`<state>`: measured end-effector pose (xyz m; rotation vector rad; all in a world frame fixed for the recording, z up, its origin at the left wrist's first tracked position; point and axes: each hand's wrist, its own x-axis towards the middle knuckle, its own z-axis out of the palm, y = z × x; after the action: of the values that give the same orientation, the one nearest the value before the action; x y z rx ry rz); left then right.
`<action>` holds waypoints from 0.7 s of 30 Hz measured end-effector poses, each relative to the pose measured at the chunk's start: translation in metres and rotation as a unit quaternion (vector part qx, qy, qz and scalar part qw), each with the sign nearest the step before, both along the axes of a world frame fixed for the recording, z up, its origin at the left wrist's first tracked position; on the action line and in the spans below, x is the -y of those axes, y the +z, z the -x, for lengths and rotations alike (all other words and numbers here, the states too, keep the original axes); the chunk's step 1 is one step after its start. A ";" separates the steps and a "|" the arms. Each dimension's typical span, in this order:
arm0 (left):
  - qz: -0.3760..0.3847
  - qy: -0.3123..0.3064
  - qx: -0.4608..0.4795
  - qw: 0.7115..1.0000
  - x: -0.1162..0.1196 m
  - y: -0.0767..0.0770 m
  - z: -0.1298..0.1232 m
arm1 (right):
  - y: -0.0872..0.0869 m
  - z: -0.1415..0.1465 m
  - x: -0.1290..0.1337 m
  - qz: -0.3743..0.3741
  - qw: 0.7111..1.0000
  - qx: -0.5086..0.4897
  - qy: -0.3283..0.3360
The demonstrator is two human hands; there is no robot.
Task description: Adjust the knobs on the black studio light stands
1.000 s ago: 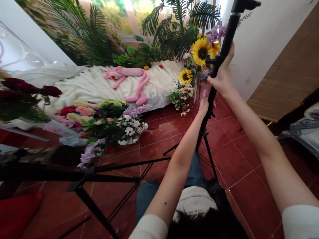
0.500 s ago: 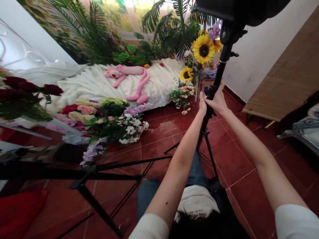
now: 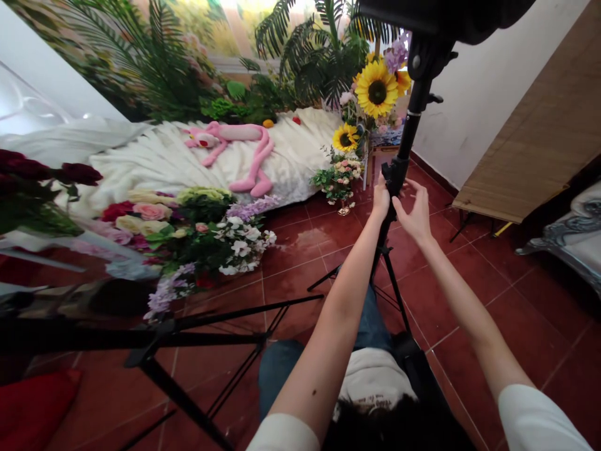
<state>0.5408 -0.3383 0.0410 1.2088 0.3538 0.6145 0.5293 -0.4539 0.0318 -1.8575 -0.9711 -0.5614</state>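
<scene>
A black light stand [image 3: 407,141] rises in front of me, with a large dark fixture [image 3: 451,19] at its top, cut off by the frame edge. My left hand [image 3: 381,199] is wrapped round the pole from its left side, just below a black clamp joint [image 3: 394,175]. Just right of the pole is my right hand [image 3: 416,210], its fingers apart and curved, with nothing seen in it. Its thumb is very near the pole; whether it touches is unclear. The stand's legs [image 3: 393,282] spread over the floor by my knees.
Another black tripod [image 3: 211,338] lies across the lower left. Artificial flowers [image 3: 188,219] stand beyond it. A pink plush toy [image 3: 241,133] rests on white cloth [image 3: 164,153] at the back. Sunflowers [image 3: 377,92] are behind the pole, a tan board [image 3: 526,125] at right.
My right hand has come off the pole and its fingers have spread. My left hand stays on the pole. The view has shifted slightly.
</scene>
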 end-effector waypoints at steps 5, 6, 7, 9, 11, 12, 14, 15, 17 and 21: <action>-0.020 -0.047 0.011 0.999 0.003 -0.004 0.002 | -0.019 0.015 0.033 0.028 0.998 -0.048 -0.044; -0.017 -0.048 0.016 0.999 0.003 -0.004 0.002 | -0.021 0.016 0.036 0.039 0.996 -0.058 -0.050; -0.013 -0.049 0.020 0.999 0.003 -0.005 0.002 | -0.023 0.017 0.037 0.052 0.995 -0.066 -0.056; -0.007 -0.048 0.025 0.999 0.002 -0.005 0.001 | -0.022 0.019 0.038 0.085 0.991 -0.074 -0.070; -0.005 -0.048 0.026 0.998 0.002 -0.005 0.000 | -0.019 0.021 0.036 0.117 0.986 -0.080 -0.084; -0.004 -0.049 0.028 0.998 0.002 -0.005 0.000 | -0.017 0.022 0.035 0.130 0.984 -0.084 -0.091; -0.002 -0.051 0.035 0.998 0.001 -0.007 -0.002 | -0.013 0.024 0.033 0.150 0.980 -0.089 -0.098; -0.002 -0.052 0.040 0.998 0.001 -0.008 -0.003 | -0.012 0.024 0.032 0.157 0.978 -0.089 -0.102; -0.006 -0.052 0.051 0.997 0.000 -0.011 -0.005 | -0.011 0.024 0.028 0.168 0.975 -0.088 -0.113; -0.016 -0.049 0.060 0.997 -0.002 -0.015 -0.008 | -0.010 0.021 0.020 0.175 0.970 -0.107 -0.133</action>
<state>0.5491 -0.3366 0.0259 1.2071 0.1830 0.6077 0.5079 -0.4738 0.0217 -2.3337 -0.7127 -0.3489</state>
